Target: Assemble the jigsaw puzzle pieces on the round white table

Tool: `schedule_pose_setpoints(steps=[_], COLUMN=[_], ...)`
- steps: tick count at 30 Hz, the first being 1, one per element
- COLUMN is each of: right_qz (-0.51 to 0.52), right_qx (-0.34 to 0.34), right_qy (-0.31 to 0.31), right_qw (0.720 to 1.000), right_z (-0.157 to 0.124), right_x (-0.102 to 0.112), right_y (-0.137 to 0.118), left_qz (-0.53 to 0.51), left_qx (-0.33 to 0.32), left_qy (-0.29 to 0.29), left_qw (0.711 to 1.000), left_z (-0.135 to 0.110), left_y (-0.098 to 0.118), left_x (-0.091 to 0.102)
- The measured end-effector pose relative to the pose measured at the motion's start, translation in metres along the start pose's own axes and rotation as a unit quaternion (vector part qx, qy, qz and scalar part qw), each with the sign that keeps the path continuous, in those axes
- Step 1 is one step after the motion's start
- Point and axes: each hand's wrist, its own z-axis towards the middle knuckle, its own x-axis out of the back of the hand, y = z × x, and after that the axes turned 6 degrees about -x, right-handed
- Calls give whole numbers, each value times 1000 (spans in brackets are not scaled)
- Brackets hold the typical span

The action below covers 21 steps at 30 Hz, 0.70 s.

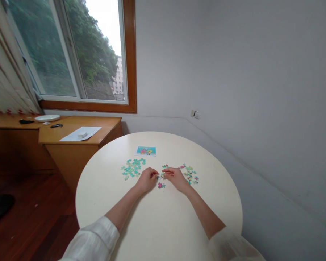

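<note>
My left hand [147, 179] is closed in a pinch at the middle of the round table, with a small jigsaw puzzle piece [159, 177] at its fingertips. Facing it from the right, my right hand [177, 178] has its thumb and fingers closed on another puzzle piece [162, 175], partly hidden by the fingers. Just below and between the hands lie joined-looking pink and teal puzzle pieces [161, 185]. Loose teal pieces [133, 168] spread to the left of my left hand. Mixed yellow, pink and green pieces [190, 174] lie beyond and right of my right hand.
A printed picture card [146, 151] lies flat behind the pieces on the white round table [157, 224]. At the back left, a wooden desk [108, 132] carries a paper sheet [70, 135], a small white block [82, 135] and a white plate [47, 118]. Walls stand behind and right.
</note>
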Motion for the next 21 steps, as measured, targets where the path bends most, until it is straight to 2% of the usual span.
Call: schedule_pose_setpoints(steps=[10,17,21], right_qz=[63,76,62], right_qx=[-44,-46,-33], right_qy=[1,-1,-6], right_qw=[997,996,998], right_z=[-2,6,9], right_x=[-7,-15,-20], right_y=[-5,-2,-10], left_qz=[-1,-29,-42], left_qx=[2,-15,-20], left_qy=[54,52,33], left_qw=[999,998,998], left_z=[1,3,6], left_y=[6,11,16], left_x=[6,10,16])
